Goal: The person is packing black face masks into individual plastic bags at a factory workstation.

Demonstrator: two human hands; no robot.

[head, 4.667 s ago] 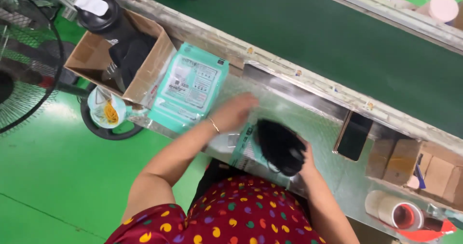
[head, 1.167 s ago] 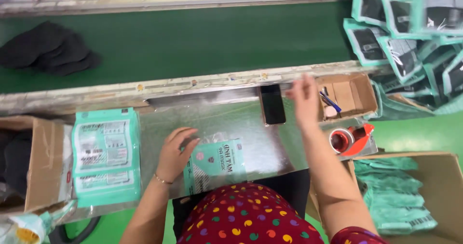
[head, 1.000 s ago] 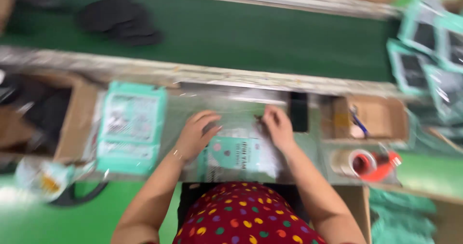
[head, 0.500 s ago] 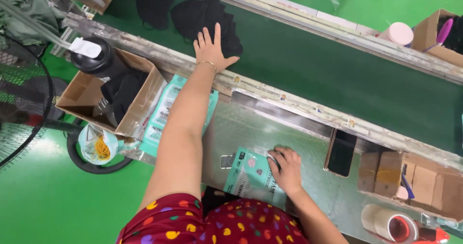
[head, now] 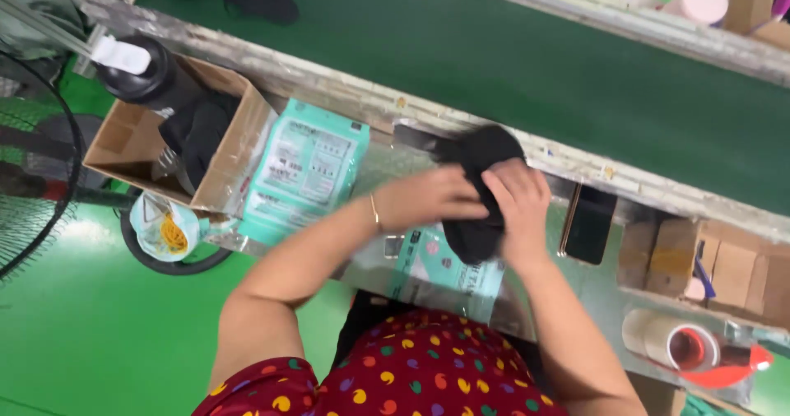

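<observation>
**Both hands on a black fabric piece above the steel surface**

We see the left hand (head: pixel 428 200) and the right hand (head: pixel 517 206) meeting over the middle of the metal surface (head: pixel 374 165). Fingers of both hands are clenched around a black fabric piece (head: pixel 481 187), lifted just above the surface. Its upper end shows past the knuckles and its lower end hangs down between the palms.

Directly beneath it, at the near edge, lies a teal pouch (head: pixel 448 272), flat and partly covered by the fabric.

At the left end sits an open cardboard box (head: pixel 239 148). We note dark fabric (head: pixel 197 132) heaped inside it and a black bottle with a white cap (head: pixel 140 70) at its far corner. Against the box's right wall rests a stack of teal packets (head: pixel 309 169).

To the right, a black phone (head: pixel 588 225) lies flat. Beyond it stands a compartmented cardboard tray (head: pixel 724 268) holding small items too blurred to tell. A tape roll (head: pixel 666 342) rests near the right near corner.

The green conveyor belt (head: pixel 535 62) runs along the far edge.
</observation>
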